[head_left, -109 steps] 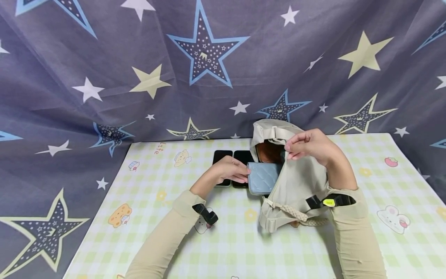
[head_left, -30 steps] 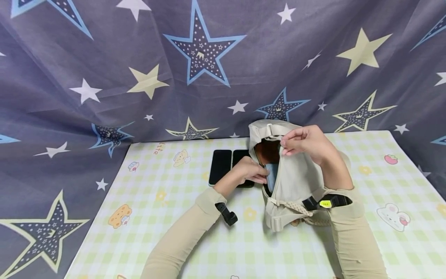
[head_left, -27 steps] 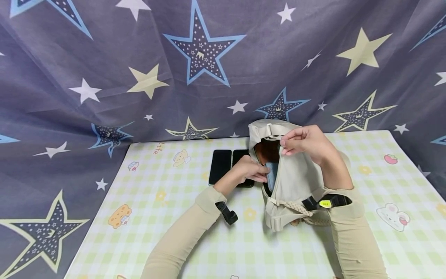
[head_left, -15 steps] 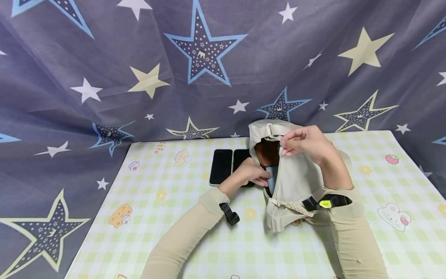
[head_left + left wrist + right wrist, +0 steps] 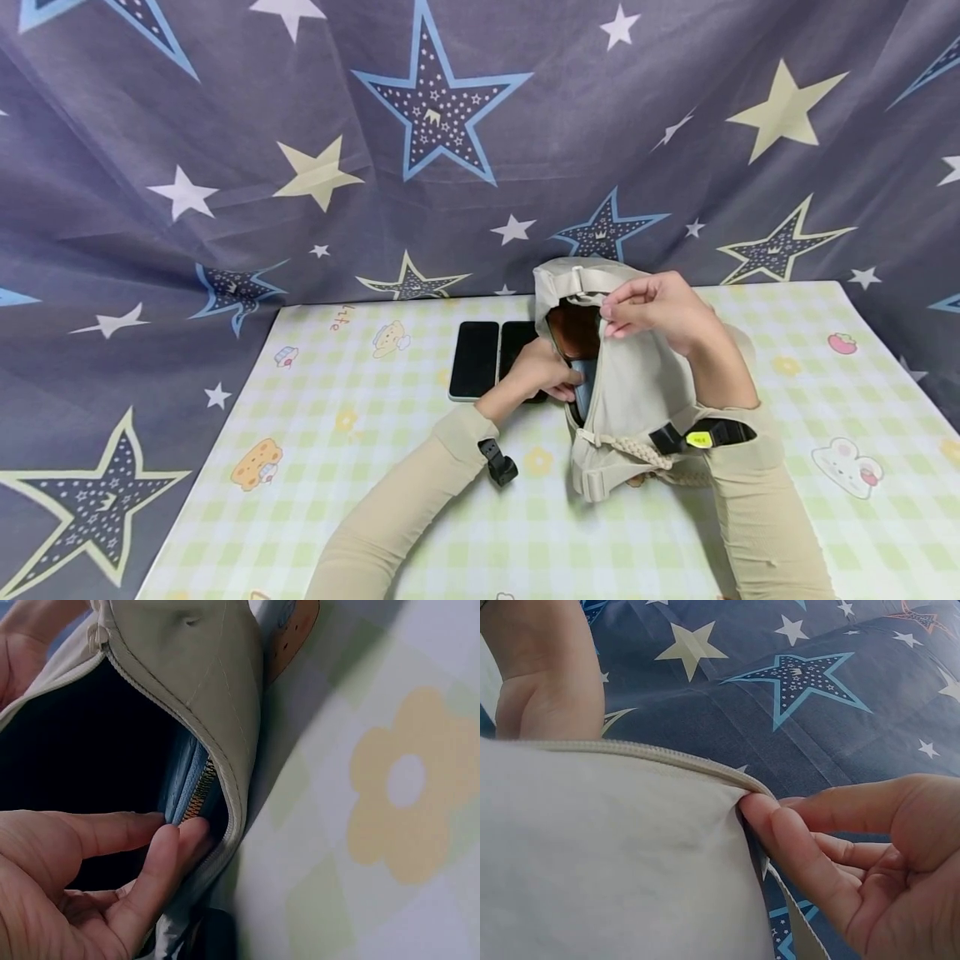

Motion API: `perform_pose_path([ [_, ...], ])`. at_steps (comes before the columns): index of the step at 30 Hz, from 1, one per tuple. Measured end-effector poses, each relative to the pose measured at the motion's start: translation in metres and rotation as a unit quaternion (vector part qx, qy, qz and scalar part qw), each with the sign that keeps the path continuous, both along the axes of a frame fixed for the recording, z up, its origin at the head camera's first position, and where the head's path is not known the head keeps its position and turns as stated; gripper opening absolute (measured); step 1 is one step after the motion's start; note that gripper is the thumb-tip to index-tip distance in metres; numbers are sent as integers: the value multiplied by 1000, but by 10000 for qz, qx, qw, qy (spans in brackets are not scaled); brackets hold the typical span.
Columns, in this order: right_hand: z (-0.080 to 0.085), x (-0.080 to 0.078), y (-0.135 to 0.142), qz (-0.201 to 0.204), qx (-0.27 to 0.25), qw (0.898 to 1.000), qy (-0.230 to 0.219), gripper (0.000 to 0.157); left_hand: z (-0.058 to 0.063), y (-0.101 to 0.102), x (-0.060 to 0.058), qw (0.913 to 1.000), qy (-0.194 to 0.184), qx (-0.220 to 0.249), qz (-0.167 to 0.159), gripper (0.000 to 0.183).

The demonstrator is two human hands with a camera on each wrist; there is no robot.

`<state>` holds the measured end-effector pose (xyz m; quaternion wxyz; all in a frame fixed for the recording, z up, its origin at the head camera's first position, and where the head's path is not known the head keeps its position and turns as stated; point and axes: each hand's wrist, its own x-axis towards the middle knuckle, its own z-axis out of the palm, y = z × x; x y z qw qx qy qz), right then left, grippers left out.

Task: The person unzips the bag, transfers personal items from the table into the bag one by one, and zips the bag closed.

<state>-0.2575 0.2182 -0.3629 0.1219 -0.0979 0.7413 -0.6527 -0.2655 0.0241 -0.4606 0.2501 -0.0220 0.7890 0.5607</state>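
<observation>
A beige backpack point(image 5: 648, 375) lies on its side on the table, its zipped mouth spread toward the left. My left hand point(image 5: 543, 371) reaches into that mouth and pinches a light blue quilted wallet point(image 5: 587, 390), most of which is inside the bag. In the left wrist view the fingertips hold the end of the wallet point(image 5: 184, 780), beside its zipper. With thumb and fingers, my right hand point(image 5: 663, 310) grips the upper edge of the opening and holds it up. Deeper inside the bag sits a shiny brown item point(image 5: 576, 329), partly hidden.
Two dark phones lie left of the bag: one phone point(image 5: 475, 360) in full view, the other phone point(image 5: 516, 342) partly behind my left hand. A braided cord point(image 5: 633, 447) hangs at the bag's near side. A star-patterned curtain point(image 5: 450, 167) stands behind the checked tablecloth point(image 5: 337, 475).
My left hand has moved right, taking the blue wallet from in front of the opening into the bag. Over the last second it has shifted only slightly. The right hand keeps its hold on the edge.
</observation>
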Motion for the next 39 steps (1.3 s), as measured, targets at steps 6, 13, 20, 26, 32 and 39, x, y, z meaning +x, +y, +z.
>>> perform_pose_path([
  [6,-2,-1,-1,24,14,10000,-39,6,0,-1,2,9998,108,-167,97,19],
  [13,-1,-1,0,1,55,9999,-92,6,0,-2,3,9995,270,-146,-47,22],
  [20,0,0,0,14,43,10000,-32,6,2,-10,2,9986,115,180,-477,20],
  [26,0,0,0,68,9,10000,-16,7,10,-24,4,9951,315,-44,-939,10],
  [32,-1,0,0,84,6,10000,4,7,22,-50,1,9910,980,-607,-686,16],
  [39,-1,0,0,77,76,9999,10,10,32,-81,-4,9894,1273,-698,86,23],
])
